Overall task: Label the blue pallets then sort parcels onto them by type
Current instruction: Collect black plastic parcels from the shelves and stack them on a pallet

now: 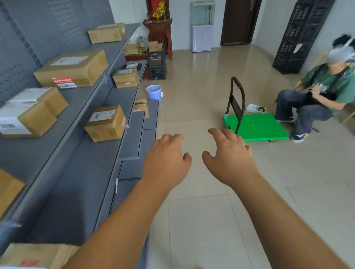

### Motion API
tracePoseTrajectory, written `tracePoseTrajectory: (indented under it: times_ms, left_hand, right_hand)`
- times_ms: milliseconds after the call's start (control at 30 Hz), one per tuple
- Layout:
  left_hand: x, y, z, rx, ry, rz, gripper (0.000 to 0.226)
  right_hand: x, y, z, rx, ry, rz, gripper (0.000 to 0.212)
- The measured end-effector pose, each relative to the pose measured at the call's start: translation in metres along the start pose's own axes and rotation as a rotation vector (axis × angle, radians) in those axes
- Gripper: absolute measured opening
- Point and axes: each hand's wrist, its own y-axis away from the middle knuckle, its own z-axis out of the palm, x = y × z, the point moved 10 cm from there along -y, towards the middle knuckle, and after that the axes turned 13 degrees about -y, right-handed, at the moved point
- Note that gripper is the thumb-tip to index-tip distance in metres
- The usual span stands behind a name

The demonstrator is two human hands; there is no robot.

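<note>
Both my hands reach forward over the tiled floor and hold nothing. My left hand hangs with loosely curled fingers beside the front edge of the grey shelving. My right hand is beside it, fingers spread. Cardboard parcels lie on the shelves to my left: one with a white label nearest my left hand, a large one with a red sticker higher up, another at the far left, and a small one further back. No blue pallet is in view.
A green platform trolley with a dark upright handle stands on the floor ahead right. A person sits just beyond it. A pale blue bucket, a black crate, a wooden cabinet and a dark door lie further back.
</note>
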Motion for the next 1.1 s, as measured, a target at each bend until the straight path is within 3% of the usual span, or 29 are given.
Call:
tracePoseTrajectory:
  times_ms: [533,800,1100]
  left_hand:
    - [-0.062,-0.237,0.062,-0.003,0.051,-0.165,0.052]
    - [-0.074,-0.412,0.073,-0.012,0.042,-0.047,0.051]
    - [-0.043,-0.579,0.120,-0.088,0.013,0.072,0.048]
  right_hand:
    - [0.005,-0.258,0.080,-0.140,0.096,-0.119,0.063]
    - [0.008,-0.411,0.094,-0.061,0.102,-0.030,0.061]
    - [0.059,-0.562,0.109,-0.036,0.061,0.089,0.061]
